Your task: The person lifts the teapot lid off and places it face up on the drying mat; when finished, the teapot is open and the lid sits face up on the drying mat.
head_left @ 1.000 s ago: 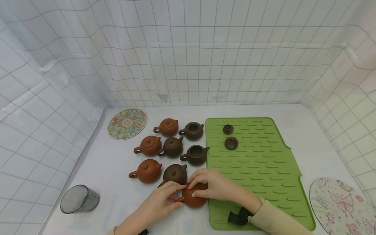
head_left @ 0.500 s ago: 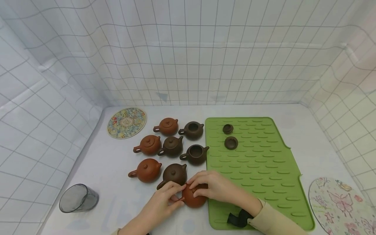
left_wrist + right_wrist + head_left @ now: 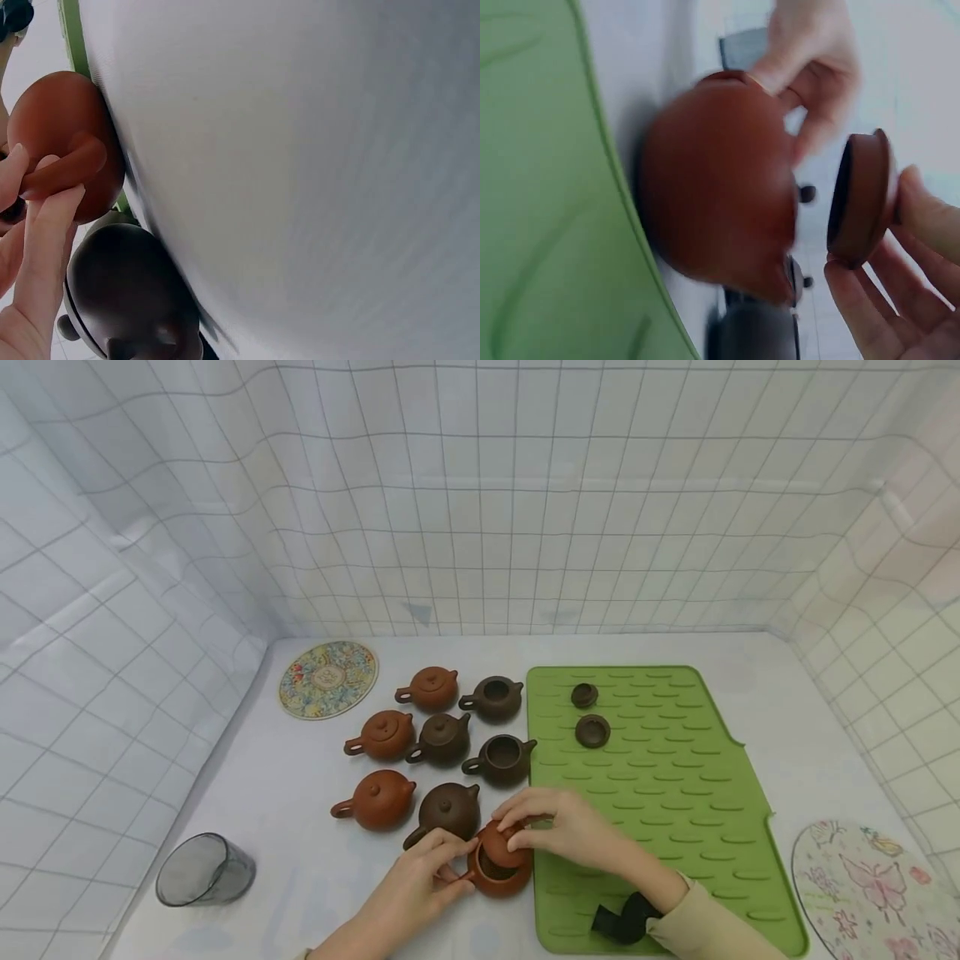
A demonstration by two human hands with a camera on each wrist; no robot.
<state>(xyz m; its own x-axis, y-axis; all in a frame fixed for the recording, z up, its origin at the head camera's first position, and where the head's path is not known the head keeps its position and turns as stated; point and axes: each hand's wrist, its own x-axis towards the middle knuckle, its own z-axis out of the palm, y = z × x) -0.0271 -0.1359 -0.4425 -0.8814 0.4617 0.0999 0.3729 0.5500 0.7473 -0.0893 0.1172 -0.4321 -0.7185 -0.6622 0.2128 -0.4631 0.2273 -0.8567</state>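
Below and left of my right grip (image 3: 555, 827), which pinches the lid (image 3: 866, 199) clear of the mouth, I see the uncovered reddish teapot (image 3: 507, 887) standing on the bench (image 3: 288, 793), its handle (image 3: 75, 164) pointing leftward into my pinching left grip (image 3: 422, 878).

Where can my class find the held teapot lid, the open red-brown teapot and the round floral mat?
Held teapot lid (image 3: 867, 199): right wrist view, side wall.
Open red-brown teapot (image 3: 716, 180): right wrist view, middle of the body.
Round floral mat (image 3: 328, 678): head view, central medallion.
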